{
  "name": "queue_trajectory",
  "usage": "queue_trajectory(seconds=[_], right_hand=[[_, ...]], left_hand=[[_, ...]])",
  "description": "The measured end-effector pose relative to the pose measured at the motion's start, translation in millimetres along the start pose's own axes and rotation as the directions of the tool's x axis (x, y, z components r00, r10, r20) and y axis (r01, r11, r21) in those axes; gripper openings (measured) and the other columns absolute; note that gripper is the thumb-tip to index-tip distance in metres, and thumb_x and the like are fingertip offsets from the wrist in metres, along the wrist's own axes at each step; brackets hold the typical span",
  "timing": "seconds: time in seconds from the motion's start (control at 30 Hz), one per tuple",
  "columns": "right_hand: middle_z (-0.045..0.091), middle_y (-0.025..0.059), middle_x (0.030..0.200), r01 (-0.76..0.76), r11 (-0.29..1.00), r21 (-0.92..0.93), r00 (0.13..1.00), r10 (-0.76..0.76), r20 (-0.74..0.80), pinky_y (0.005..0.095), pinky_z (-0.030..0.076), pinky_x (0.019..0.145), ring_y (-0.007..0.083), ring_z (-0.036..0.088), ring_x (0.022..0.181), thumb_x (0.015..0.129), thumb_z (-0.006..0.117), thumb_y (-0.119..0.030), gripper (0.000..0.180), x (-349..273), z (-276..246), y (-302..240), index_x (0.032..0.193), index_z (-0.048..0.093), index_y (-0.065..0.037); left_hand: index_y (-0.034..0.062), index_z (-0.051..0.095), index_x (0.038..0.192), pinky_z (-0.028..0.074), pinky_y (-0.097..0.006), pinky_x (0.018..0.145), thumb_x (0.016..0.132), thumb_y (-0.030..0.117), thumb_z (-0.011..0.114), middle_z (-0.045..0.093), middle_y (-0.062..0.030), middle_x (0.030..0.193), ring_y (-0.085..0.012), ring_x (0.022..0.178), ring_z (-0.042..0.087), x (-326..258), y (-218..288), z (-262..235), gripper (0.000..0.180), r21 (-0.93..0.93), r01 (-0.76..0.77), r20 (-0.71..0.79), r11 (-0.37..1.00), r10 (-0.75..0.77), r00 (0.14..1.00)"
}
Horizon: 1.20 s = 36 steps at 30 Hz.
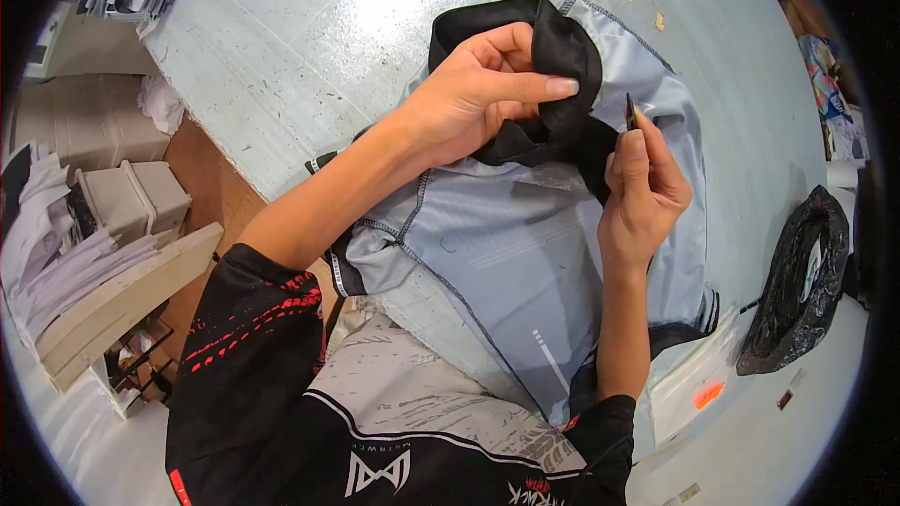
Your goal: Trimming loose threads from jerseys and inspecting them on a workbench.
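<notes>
Pale grey sports shirt, dark stitching, lies centre on light blue table. Left hand pinches its black collar at 12 o'clock. Right hand grips small thread snips beside collar. Black plastic bag at 3 o'clock.

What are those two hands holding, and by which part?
The left hand grips the black collar of the pale grey sports shirt. The right hand pinches a small dark pointed tool by its lower end, at the collar.
</notes>
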State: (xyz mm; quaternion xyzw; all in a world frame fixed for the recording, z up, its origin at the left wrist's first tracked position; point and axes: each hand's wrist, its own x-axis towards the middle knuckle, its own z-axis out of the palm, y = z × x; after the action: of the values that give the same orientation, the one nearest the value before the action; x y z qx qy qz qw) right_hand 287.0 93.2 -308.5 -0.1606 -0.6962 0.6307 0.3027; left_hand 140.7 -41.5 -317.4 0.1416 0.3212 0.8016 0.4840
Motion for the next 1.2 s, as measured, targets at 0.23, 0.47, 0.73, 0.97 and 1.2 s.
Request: queue_trajectory(seconds=[0.23,0.47,0.73,0.97,1.2], right_hand=[[0.054,-0.0017,0.075,-0.04,0.992,0.117,0.998,0.046,-0.046,0.0179,0.026,0.047,0.0014,0.035,0.055,0.092,0.06,-0.008,0.027,1,-7,0,0.117,0.061,0.004],[0.056,-0.0009,0.081,-0.084,0.979,0.185,0.996,0.084,0.003,0.0192,0.024,0.046,0.0015,0.033,0.054,0.093,0.059,-0.01,0.031,2,-1,-1,0.121,0.057,0.004],[0.044,-0.0063,0.07,-0.172,0.907,0.384,0.985,0.165,0.052,0.0189,0.024,0.048,0.0022,0.03,0.053,0.09,0.063,-0.009,0.039,10,1,-18,0.125,0.052,0.001],[0.06,0.0002,0.078,0.109,0.984,-0.139,0.98,-0.083,0.182,0.0193,0.04,0.061,0.0055,0.051,0.067,0.068,0.073,0.009,0.032,-7,6,-12,0.098,0.066,0.001],[0.051,0.0045,0.06,0.254,0.958,-0.135,0.92,-0.197,0.338,0.0239,0.035,0.048,0.0105,0.047,0.051,0.064,0.063,0.01,0.03,-16,16,-40,0.093,0.067,0.0]], left_hand=[[0.0048,0.056,0.111,0.05,-0.016,0.062,0.082,-0.002,0.065,0.065,-0.0017,0.097,-0.0058,0.076,0.062,1,-3,0,0.031,-0.053,0.0,0.016,0.999,0.001,1.0],[0.0101,0.055,0.086,0.051,-0.021,0.069,0.083,0.002,0.067,0.064,0.0004,0.091,-0.0077,0.081,0.063,-2,2,4,0.015,-0.053,0.019,-0.014,0.998,-0.02,1.0],[0.0049,0.056,0.09,0.052,-0.026,0.08,0.081,-0.006,0.064,0.062,-0.0025,0.093,-0.0121,0.089,0.062,-2,3,12,0.016,-0.03,0.002,0.031,1.0,-0.001,1.0],[0.003,0.056,0.091,0.046,-0.027,0.08,0.078,-0.001,0.054,0.058,-0.0049,0.091,-0.0125,0.087,0.057,1,-8,-1,0.014,-0.186,0.086,0.261,0.979,-0.035,0.965],[0.0086,0.054,0.097,0.046,-0.019,0.064,0.082,-0.001,0.061,0.056,0.003,0.087,-0.0045,0.075,0.054,6,-17,-3,0.019,0.15,0.011,0.076,0.989,-0.023,0.997]])
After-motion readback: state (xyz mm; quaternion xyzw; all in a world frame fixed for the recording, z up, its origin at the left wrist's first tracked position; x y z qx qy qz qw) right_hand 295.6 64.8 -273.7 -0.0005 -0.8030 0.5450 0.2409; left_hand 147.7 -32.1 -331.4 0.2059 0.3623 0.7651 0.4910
